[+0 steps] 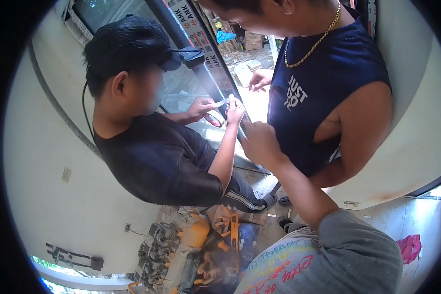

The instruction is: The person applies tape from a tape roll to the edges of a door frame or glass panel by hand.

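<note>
My right hand (262, 143) reaches up from a grey sleeve to the edge of the dark door frame (215, 63). Its fingers are curled around that edge, partly hidden behind the knuckles. My left hand does not appear. Just beyond my right hand, a co-worker in a black shirt has both hands at the frame. One of them carries a roll of tape (213, 119), and a pale strip of tape (221, 103) stretches between the hands. Printed protective film (199, 36) covers part of the frame.
A second co-worker in a navy sleeveless top (323, 88) stands close on the right. Below, orange tools (215, 264) and other gear crowd the floor. A pink cloth (409, 249) lies at far right. Pale walls (49, 147) curve at both sides.
</note>
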{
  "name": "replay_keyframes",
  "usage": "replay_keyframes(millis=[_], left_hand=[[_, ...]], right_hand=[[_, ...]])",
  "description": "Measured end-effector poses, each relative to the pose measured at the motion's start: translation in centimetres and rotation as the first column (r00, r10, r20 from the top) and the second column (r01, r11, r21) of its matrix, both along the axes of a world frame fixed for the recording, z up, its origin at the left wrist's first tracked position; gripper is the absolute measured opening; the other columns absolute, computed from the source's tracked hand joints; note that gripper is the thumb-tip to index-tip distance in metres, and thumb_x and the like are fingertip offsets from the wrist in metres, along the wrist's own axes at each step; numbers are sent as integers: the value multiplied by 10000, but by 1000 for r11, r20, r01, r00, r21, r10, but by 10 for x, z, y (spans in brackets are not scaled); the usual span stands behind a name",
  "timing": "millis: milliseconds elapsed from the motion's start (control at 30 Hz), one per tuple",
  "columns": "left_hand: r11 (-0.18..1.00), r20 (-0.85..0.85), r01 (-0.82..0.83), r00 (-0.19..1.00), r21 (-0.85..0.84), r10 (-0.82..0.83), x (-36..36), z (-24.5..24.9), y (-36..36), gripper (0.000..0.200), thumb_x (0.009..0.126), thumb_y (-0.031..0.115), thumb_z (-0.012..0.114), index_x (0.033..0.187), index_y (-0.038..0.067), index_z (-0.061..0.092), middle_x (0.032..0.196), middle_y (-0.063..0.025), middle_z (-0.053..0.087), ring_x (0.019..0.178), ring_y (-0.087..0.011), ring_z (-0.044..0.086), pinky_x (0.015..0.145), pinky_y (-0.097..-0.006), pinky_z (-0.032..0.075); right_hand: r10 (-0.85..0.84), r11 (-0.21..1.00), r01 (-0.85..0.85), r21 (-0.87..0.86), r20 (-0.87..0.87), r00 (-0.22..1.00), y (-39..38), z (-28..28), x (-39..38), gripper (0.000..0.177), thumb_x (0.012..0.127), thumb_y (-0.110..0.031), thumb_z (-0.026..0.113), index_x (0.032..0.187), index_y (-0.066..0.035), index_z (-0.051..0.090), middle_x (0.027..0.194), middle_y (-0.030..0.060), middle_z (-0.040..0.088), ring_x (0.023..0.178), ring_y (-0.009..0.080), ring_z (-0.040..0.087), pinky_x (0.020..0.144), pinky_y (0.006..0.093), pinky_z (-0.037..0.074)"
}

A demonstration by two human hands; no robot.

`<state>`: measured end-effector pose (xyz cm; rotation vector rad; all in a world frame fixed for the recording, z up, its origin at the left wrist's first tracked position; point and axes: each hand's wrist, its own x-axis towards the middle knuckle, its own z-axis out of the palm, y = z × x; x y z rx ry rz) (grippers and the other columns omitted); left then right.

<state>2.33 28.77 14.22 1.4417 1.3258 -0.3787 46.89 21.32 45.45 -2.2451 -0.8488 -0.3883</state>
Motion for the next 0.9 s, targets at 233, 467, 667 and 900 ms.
replay_keyframes(millis=[233, 467, 667, 900], left_hand=[[986, 33, 165, 986, 31, -166, -54, -40, -9, 194, 774, 182, 582, 850, 26, 669, 806, -109, 658, 777, -197, 633, 698, -298, 482], [864, -31, 492, 870, 108, -491, -106, -100, -5, 208, 761, 191, 595, 857, 24, 673, 823, -116, 665, 794, -204, 637, 720, -307, 482], [712, -45, 674, 731, 197, -681, -98, -120, -6, 221, 750, 198, 606, 862, 22, 677, 838, -121, 670, 809, -210, 639, 738, -314, 482], [916, -45, 395, 919, 69, -392, -54, -131, -42, 308, 719, 271, 637, 884, 16, 684, 858, -133, 679, 805, -241, 648, 745, -332, 489]], right_hand=[[46, 996, -48, 69, 30, 998, -166, 8, -97, 381, 762, -90, 601, 1126, -9, 528, 1001, 188, 559, 957, 355, 530, 842, 416, 430], [-562, 820, 499, 282, 232, 794, -310, 48, -131, 336, 806, -9, 567, 1141, -37, 542, 1045, 122, 575, 899, 213, 577, 774, 308, 456], [-817, 570, 650, 503, 259, 515, -394, 65, -118, 332, 874, -125, 565, 1198, -57, 532, 1122, 93, 570, 990, 196, 572, 796, 299, 462], [-837, 546, 575, 610, 377, 395, -412, 99, -59, 350, 878, -200, 570, 1197, -62, 529, 1177, 107, 528, 1062, 201, 534, 848, 325, 465]])
